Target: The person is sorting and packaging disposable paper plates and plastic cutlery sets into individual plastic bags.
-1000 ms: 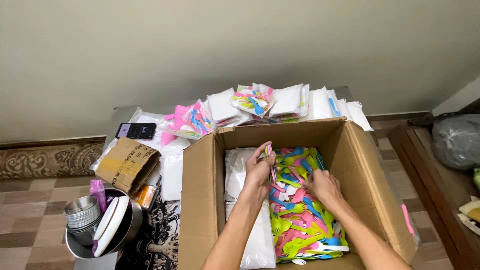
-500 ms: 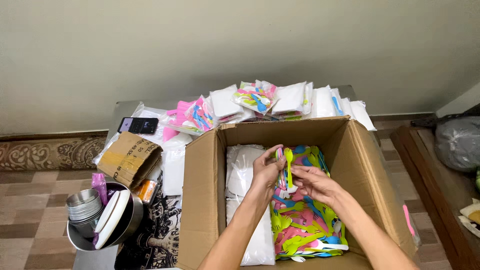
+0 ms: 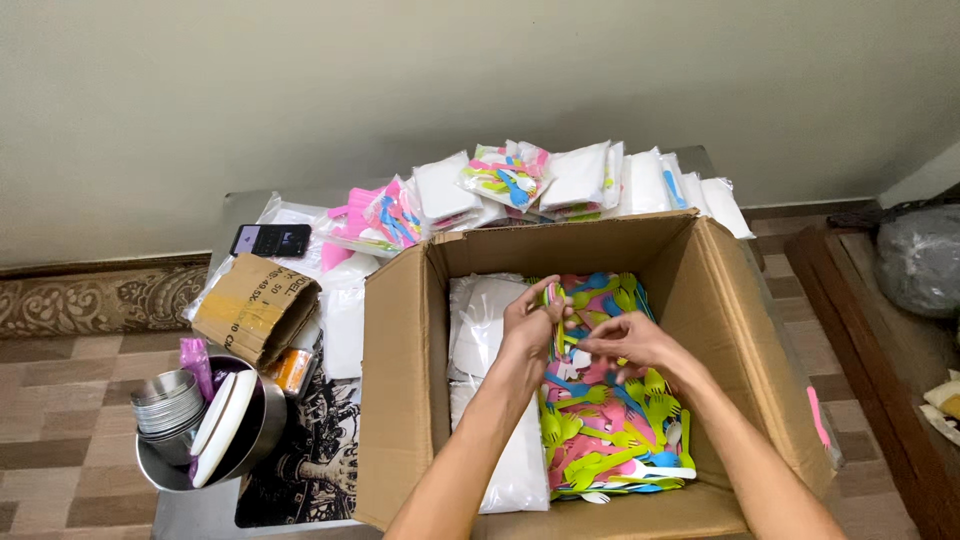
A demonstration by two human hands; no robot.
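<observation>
An open cardboard box (image 3: 400, 380) stands in front of me. Its right half is filled with loose plastic forks and spoons (image 3: 610, 440) in pink, green, blue and white. Its left half holds white plastic packets (image 3: 480, 335). My left hand (image 3: 530, 325) is inside the box and holds a small upright bunch of coloured cutlery (image 3: 553, 305). My right hand (image 3: 630, 345) sits just right of it, fingers pinched at the bunch over the cutlery pile.
Behind the box lie packets of white and coloured cutlery (image 3: 520, 185). To the left are a black phone (image 3: 270, 240), a folded small carton (image 3: 255, 310) and a steel bowl with stacked tins and a white plate (image 3: 205, 430). A wooden edge (image 3: 860, 330) and grey bag (image 3: 920, 260) are right.
My left hand has kept hold of the bunch and lifted it slightly. My right hand has come up from the pile and moved left to meet the bunch.
</observation>
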